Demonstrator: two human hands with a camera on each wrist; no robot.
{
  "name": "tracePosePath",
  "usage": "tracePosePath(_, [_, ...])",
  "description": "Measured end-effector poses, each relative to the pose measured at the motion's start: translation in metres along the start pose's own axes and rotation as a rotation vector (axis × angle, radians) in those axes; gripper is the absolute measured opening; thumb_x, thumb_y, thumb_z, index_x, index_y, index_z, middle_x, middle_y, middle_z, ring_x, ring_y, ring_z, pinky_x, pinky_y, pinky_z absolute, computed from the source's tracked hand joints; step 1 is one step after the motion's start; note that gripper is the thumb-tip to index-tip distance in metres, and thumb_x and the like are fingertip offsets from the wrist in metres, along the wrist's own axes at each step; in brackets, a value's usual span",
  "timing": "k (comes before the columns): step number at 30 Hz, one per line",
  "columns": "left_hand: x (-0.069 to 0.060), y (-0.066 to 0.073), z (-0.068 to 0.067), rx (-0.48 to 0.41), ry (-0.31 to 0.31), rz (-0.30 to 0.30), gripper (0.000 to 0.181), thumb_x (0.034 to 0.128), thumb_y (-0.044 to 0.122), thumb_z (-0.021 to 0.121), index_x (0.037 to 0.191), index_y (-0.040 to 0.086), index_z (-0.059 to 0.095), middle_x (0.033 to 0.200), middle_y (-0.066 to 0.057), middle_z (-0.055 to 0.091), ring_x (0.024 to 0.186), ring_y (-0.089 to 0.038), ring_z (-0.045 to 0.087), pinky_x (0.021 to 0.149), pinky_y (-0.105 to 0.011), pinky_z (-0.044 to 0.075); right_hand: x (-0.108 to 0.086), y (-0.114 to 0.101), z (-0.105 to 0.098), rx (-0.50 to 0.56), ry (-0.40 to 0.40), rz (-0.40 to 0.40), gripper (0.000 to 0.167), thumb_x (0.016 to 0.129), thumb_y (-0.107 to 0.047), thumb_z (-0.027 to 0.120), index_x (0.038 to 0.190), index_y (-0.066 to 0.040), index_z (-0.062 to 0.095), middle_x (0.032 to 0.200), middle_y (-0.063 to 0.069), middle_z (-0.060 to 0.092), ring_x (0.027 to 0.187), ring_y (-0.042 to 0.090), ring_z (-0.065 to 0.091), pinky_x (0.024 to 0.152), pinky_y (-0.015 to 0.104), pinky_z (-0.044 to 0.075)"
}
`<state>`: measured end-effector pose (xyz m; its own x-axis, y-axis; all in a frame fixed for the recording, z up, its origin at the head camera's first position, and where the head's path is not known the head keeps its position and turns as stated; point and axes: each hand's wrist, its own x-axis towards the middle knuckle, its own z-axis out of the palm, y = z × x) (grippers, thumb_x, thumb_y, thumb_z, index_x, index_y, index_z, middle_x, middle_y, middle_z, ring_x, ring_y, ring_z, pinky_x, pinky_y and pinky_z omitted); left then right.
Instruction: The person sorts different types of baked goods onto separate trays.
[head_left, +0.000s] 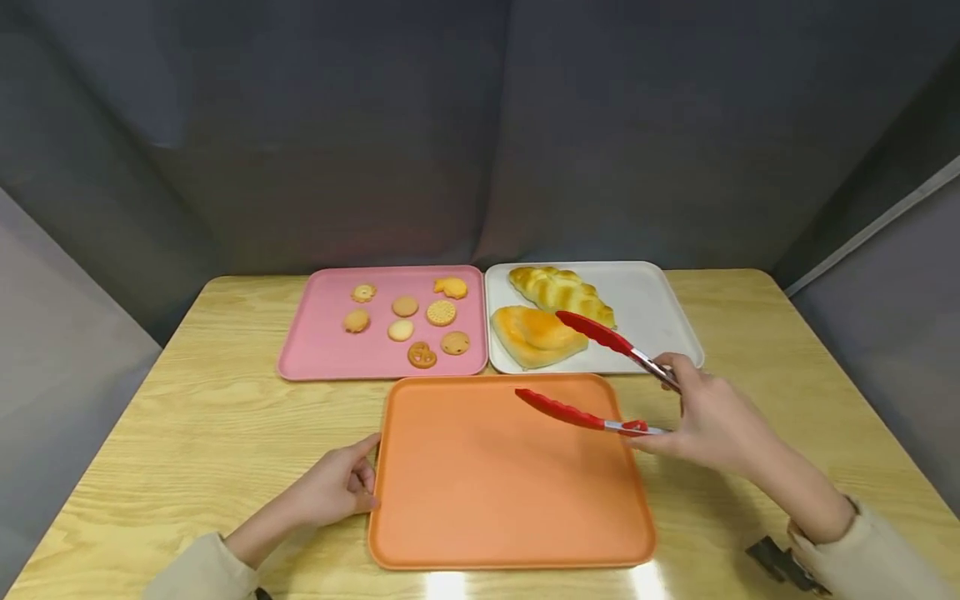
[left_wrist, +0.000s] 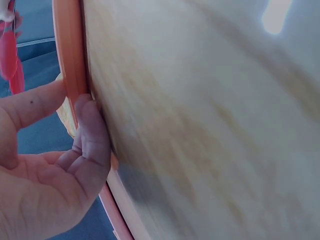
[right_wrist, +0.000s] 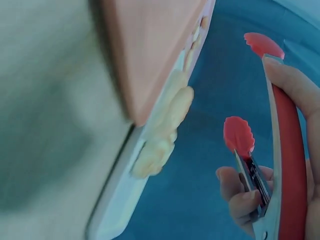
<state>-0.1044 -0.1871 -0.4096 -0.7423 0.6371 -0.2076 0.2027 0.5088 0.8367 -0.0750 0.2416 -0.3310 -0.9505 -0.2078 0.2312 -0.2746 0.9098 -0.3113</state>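
My right hand (head_left: 716,421) grips a pair of tongs (head_left: 596,332) with red scalloped tips and metal arms. The tongs' arms are spread apart with nothing between them, above the right part of an orange tray (head_left: 510,500). In the right wrist view, the thumb and fingers hold opposite arms of the tongs (right_wrist: 290,165). At the tray's left edge, my left hand (head_left: 333,483) holds the rim; the left wrist view has its curled fingers (left_wrist: 92,135) against the rim. A heart-shaped bread (head_left: 536,337) and a braided loaf (head_left: 562,292) lie on the white tray (head_left: 652,308), near the upper tong tip.
Behind and to the left, a pink tray (head_left: 322,350) bears several small cookies (head_left: 441,313) of different shapes. All the trays stand on a wooden table (head_left: 225,400). Dark grey cloth (head_left: 360,167) hangs behind the table's far edge. A black object (head_left: 783,567) shows by the right sleeve.
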Motion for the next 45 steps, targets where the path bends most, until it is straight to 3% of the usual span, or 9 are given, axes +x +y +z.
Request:
tracePosePath(6, [-0.006, -0.001, -0.003, -0.020, 0.017, -0.003, 0.081, 0.0745, -0.005, 0.067, 0.136, -0.019, 0.015, 0.073, -0.003, 0.051, 0.054, -0.005, 0.045, 0.050, -0.021, 0.042, -0.030, 0.013, 0.000, -0.025, 0.036, 0.046, 0.085, 0.049, -0.042, 0.087, 0.111, -0.001, 0.046, 0.076, 0.005, 0.054, 0.053, 0.012, 0.040, 0.044, 0.025, 0.032])
tracePosePath(16, [-0.008, -0.002, 0.001, -0.030, 0.016, 0.010, 0.081, 0.0735, -0.006, 0.066, 0.135, -0.020, 0.015, 0.073, -0.002, 0.051, 0.053, -0.004, 0.045, 0.050, -0.021, 0.042, -0.073, 0.034, -0.002, -0.037, -0.016, 0.245, 0.091, 0.050, -0.045, 0.085, 0.117, 0.000, 0.043, 0.070, 0.004, 0.045, 0.050, 0.013, 0.034, 0.044, 0.026, 0.026])
tracePosePath(24, [-0.005, -0.002, 0.004, -0.028, 0.012, 0.011, 0.080, 0.0739, -0.007, 0.066, 0.135, -0.020, 0.016, 0.073, -0.002, 0.051, 0.053, -0.004, 0.045, 0.050, -0.021, 0.042, -0.100, 0.064, -0.003, -0.052, -0.159, 0.416, 0.092, 0.063, -0.052, 0.076, 0.117, 0.009, 0.035, 0.069, 0.007, 0.049, 0.055, 0.021, 0.044, 0.048, 0.031, 0.032])
tracePosePath(29, [-0.001, -0.002, 0.006, -0.014, 0.018, 0.011, 0.080, 0.0735, -0.007, 0.066, 0.135, -0.020, 0.016, 0.073, -0.002, 0.050, 0.053, -0.004, 0.045, 0.050, -0.021, 0.043, -0.106, 0.074, 0.001, -0.079, -0.232, 0.513, 0.099, 0.067, -0.061, 0.068, 0.117, 0.015, 0.029, 0.060, 0.004, 0.041, 0.054, 0.023, 0.043, 0.048, 0.032, 0.033])
tracePosePath(36, [0.000, -0.001, 0.008, -0.003, 0.024, 0.011, 0.079, 0.0732, -0.007, 0.065, 0.134, -0.021, 0.017, 0.073, -0.002, 0.051, 0.053, -0.004, 0.045, 0.050, -0.021, 0.042, -0.100, 0.077, 0.007, -0.063, -0.287, 0.575, 0.098, 0.067, -0.064, 0.066, 0.107, 0.018, 0.029, 0.061, 0.005, 0.039, 0.053, 0.023, 0.043, 0.048, 0.032, 0.034])
tracePosePath(45, [-0.001, 0.002, 0.007, 0.007, 0.041, 0.012, 0.079, 0.0724, -0.009, 0.065, 0.134, -0.021, 0.016, 0.073, -0.002, 0.050, 0.054, -0.005, 0.047, 0.050, -0.021, 0.043, -0.092, 0.075, 0.019, -0.078, -0.400, 0.605, 0.085, 0.066, -0.071, 0.060, 0.083, 0.008, 0.034, 0.060, 0.007, 0.039, 0.050, 0.022, 0.044, 0.047, 0.033, 0.034])
